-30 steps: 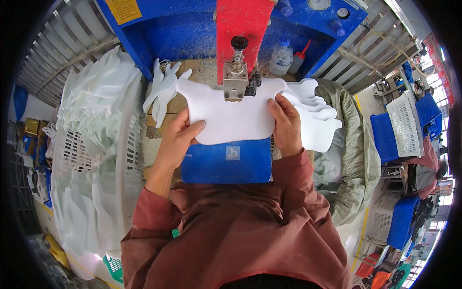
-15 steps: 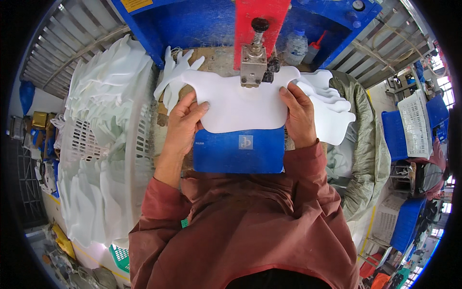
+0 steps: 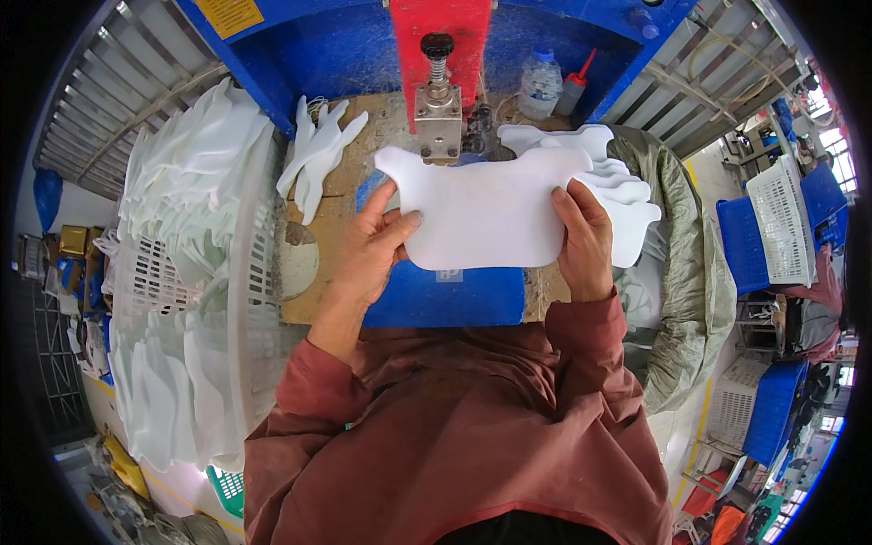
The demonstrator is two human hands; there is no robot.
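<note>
left hand (image 3: 371,250) and right hand (image 3: 586,241) are pinching a white piece (image 3: 486,216) mid-frame. a blue board (image 3: 454,302) is lying below.

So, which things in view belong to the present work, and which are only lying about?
Probably in the work:
flat white curved piece, held in both hands
silvery metal machine head
stacked white curved pieces

Apparently just lying about:
clear plastic bottle with blue cap
squeeze bottle with red nozzle

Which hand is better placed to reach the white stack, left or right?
Probably the right hand: it holds the white piece by its right edge, beside the white stack. The left hand grips the opposite edge, farther away.
</note>
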